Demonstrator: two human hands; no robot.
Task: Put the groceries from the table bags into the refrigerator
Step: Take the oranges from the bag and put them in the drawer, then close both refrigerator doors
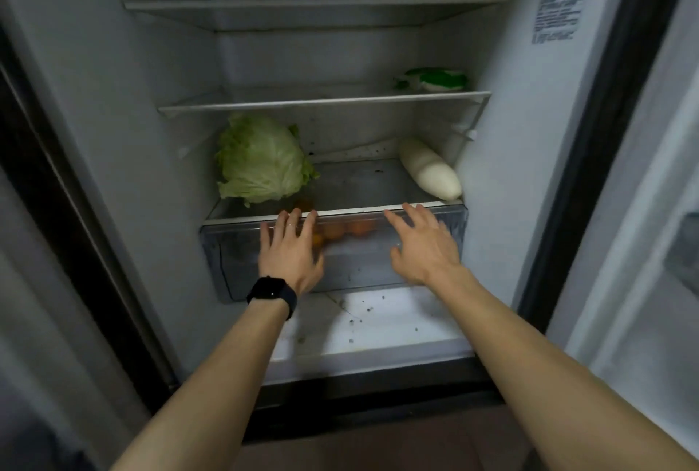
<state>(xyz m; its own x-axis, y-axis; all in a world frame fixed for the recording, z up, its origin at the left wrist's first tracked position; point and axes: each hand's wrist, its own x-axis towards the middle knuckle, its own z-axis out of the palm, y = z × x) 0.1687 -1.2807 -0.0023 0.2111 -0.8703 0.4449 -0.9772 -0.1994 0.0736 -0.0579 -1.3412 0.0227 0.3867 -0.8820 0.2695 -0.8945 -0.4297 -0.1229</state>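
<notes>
Just above the drawer (357,268), cabbage (261,158) and radish (429,169) lie well apart.

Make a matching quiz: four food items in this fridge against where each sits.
Items:
1. cabbage
2. white radish
3. green-and-white packet
4. orange fruits

Places:
A. inside the clear drawer
B. lowest shelf, left side
C. middle shelf, right side
D. lowest shelf, right side

Pairs: 1-B, 2-D, 3-C, 4-A

translucent plastic drawer (378,266) (scuffed), crinkly matt cabbage (261,160), smooth glossy white radish (429,169).
</notes>
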